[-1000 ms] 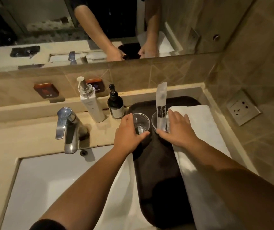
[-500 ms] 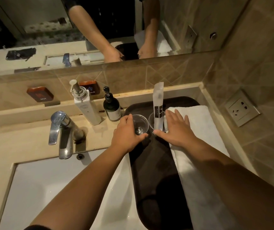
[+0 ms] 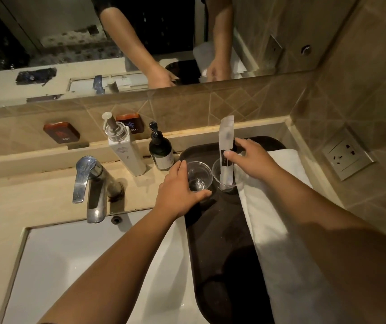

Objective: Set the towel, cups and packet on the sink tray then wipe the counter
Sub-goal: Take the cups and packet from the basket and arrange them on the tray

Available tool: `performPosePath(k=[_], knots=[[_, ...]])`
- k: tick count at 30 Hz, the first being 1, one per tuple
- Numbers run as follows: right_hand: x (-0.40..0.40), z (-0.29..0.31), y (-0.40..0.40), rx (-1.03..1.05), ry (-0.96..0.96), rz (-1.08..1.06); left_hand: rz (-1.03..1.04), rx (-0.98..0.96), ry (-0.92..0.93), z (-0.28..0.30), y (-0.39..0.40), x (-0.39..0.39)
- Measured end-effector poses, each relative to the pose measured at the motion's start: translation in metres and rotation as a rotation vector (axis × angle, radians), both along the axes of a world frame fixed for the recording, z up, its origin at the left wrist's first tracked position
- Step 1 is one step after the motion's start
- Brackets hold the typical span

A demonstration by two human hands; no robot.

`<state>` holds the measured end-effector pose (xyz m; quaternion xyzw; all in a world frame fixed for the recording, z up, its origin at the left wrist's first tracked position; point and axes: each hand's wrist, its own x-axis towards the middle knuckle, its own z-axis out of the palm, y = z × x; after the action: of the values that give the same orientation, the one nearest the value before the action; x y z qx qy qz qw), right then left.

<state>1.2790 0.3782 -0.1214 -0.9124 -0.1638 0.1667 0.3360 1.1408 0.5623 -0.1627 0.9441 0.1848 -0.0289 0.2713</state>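
The left hand holds the left clear cup – its fingers curl round the far side and the thumb lies at the near side. This cup stands upright on the dark tray, at the tray's far end. Just beside it, on the right, stands the second clear cup, also upright, with the long white packet standing inside it and rising above the rim. The right hand is at the packet: the thumb touches the packet's lower part and the fingers reach behind it, half wide; I cannot tell if they really pinch it. The folded white towel lies along the right side of the tray, under the right forearm.

On the table behind the tray stand a white pump bottle and a dark pump bottle – the faucet is at the left, over the white sink.
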Motion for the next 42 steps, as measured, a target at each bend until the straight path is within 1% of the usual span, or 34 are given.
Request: performPosePath(k=[3, 9, 11, 15, 17, 18, 20, 21, 22, 23, 25, 27, 29, 32, 36, 38, 42], knots=[[0.013, 0.011, 0.009, 0.059, 0.037, 0.039, 0.001, 0.015, 0.000, -0.001, 0.000, -0.002], [0.013, 0.024, 0.010, 0.161, 0.092, -0.025, 0.010, 0.008, -0.004, -0.002, -0.002, 0.003], [0.006, 0.042, 0.004, 0.261, 0.095, -0.046, 0.003, 0.006, -0.002, -0.003, -0.002, 0.005], [-0.022, 0.102, -0.021, 0.614, 0.059, -0.094, -0.007, -0.037, 0.004, 0.004, -0.001, 0.002], [-0.045, 0.124, -0.037, 0.690, 0.026, -0.089, -0.001, -0.053, -0.025, 0.016, -0.004, -0.004], [-0.059, 0.127, -0.042, 0.680, 0.027, -0.090, 0.003, -0.056, -0.069, 0.024, -0.008, -0.011], [-0.087, 0.117, -0.050, 0.588, 0.085, -0.085, 0.019, -0.110, -0.211, 0.039, -0.020, -0.032], [-0.102, 0.104, -0.051, 0.535, 0.143, -0.076, 0.024, -0.176, -0.270, 0.044, -0.029, -0.046], [-0.117, 0.089, -0.051, 0.493, 0.213, -0.076, 0.017, -0.261, -0.285, 0.046, -0.039, -0.063], [-0.130, 0.073, -0.050, 0.460, 0.292, -0.097, -0.002, -0.353, -0.248, 0.046, -0.052, -0.080], [-0.149, 0.042, -0.048, 0.425, 0.447, -0.172, -0.061, -0.502, -0.102, 0.038, -0.078, -0.114], [-0.159, 0.013, -0.045, 0.385, 0.533, -0.229, -0.076, -0.574, 0.023, 0.025, -0.099, -0.140], [-0.164, -0.009, -0.041, 0.324, 0.543, -0.261, -0.047, -0.579, 0.091, 0.010, -0.111, -0.154], [-0.169, -0.028, -0.036, 0.266, 0.554, -0.270, -0.016, -0.582, 0.135, -0.004, -0.116, -0.164], [-0.171, -0.039, -0.033, 0.237, 0.645, -0.258, 0.018, -0.511, 0.140, -0.013, -0.113, -0.167], [-0.172, -0.043, -0.034, 0.192, 0.591, -0.256, 0.035, -0.446, 0.111, -0.013, -0.113, -0.166], [-0.172, -0.052, -0.032, 0.040, 0.374, -0.215, -0.013, -0.311, 0.072, -0.016, -0.116, -0.161]])
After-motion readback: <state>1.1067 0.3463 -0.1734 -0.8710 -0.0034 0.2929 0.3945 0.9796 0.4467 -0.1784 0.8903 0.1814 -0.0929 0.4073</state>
